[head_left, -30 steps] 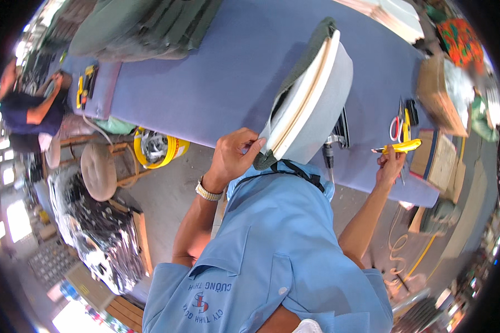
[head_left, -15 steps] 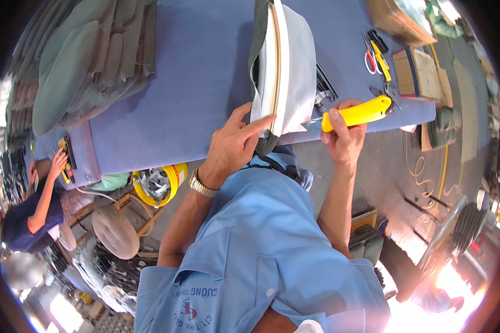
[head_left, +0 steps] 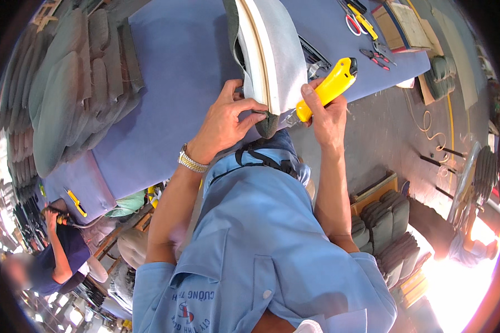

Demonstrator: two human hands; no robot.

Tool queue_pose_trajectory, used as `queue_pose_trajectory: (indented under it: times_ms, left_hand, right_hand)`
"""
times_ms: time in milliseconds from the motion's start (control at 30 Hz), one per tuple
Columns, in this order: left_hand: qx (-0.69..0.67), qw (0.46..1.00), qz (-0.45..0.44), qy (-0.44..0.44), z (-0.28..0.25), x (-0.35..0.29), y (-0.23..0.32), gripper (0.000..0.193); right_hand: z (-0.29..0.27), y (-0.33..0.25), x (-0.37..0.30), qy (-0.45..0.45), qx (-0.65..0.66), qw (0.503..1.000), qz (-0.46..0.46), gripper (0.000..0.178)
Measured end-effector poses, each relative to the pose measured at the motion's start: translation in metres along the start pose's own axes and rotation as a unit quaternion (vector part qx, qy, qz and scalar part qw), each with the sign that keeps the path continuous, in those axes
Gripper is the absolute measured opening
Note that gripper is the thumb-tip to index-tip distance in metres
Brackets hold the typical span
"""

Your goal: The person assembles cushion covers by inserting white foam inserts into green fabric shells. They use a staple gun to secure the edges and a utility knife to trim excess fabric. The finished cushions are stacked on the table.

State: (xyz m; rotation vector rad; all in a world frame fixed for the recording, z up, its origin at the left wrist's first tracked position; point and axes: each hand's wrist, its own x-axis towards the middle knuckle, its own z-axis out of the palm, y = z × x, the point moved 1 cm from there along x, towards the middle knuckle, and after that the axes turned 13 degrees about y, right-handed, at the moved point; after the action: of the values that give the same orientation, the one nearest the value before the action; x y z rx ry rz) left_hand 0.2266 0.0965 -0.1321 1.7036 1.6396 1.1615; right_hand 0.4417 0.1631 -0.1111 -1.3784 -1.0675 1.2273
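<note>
A curved padded cushion panel (head_left: 286, 55) stands on edge on the blue table, with a pale grey face, a white edge with a brown strip along it, and dark cover fabric (head_left: 268, 125) at its near end. My left hand (head_left: 228, 117) is closed at that end, thumb and forefinger pinching the dark fabric. My right hand (head_left: 329, 117) grips a yellow utility knife (head_left: 330, 86), its handle slanting up to the right. The blade points left toward the pinched corner; whether it touches the fabric I cannot tell.
Stacked dark grey cushions (head_left: 75, 83) fill the table's left side. Red-handled scissors (head_left: 352, 25), pliers (head_left: 376, 57), a black tool (head_left: 314, 53) and a cardboard box (head_left: 403, 28) lie at the right. A co-worker (head_left: 61, 250) is at the lower left, near another yellow cutter (head_left: 76, 202).
The knife has moved left to the cushion's near corner, its handle now tilted more steeply. My left fingers have gone from pressing the edge to pinching the corner fabric. The view has shifted.
</note>
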Motion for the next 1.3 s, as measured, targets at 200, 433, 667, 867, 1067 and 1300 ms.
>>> queue_pose_trajectory:
  times_ms: [200, 433, 667, 867, 1067, 1300]
  left_hand:
    - [-0.015, 0.999, -0.019, 0.029, 0.007, 0.002, 0.006, 0.019]
    - [-0.119, 0.989, -0.052, 0.067, 0.013, 0.001, 0.003, 0.01]
    - [-0.185, 0.976, -0.109, 0.015, 0.006, -0.01, -0.011, 0.008]
    - [-0.11, 0.992, -0.041, 0.055, 0.004, -0.006, 0.016, 0.007]
    - [-0.142, 0.985, -0.1, 0.013, 0.003, -0.009, 0.001, 0.008]
    - [-0.176, 0.976, -0.128, 0.002, 0.008, -0.012, -0.007, 0.009]
  right_hand:
    - [0.009, -0.003, -0.007, -0.017, -0.023, 0.999, -0.025, 0.023]
    - [0.014, -0.008, -0.001, -0.037, -0.135, 0.983, -0.122, 0.022]
    - [0.026, 0.001, 0.015, -0.054, -0.162, 0.98, -0.101, 0.023]
    - [0.031, 0.009, 0.013, -0.06, -0.144, 0.985, -0.077, 0.023]
    - [0.015, 0.004, 0.022, -0.117, 0.007, 0.989, -0.085, 0.028]
    - [0.01, -0.009, 0.017, -0.252, -0.329, 0.894, -0.17, 0.028]
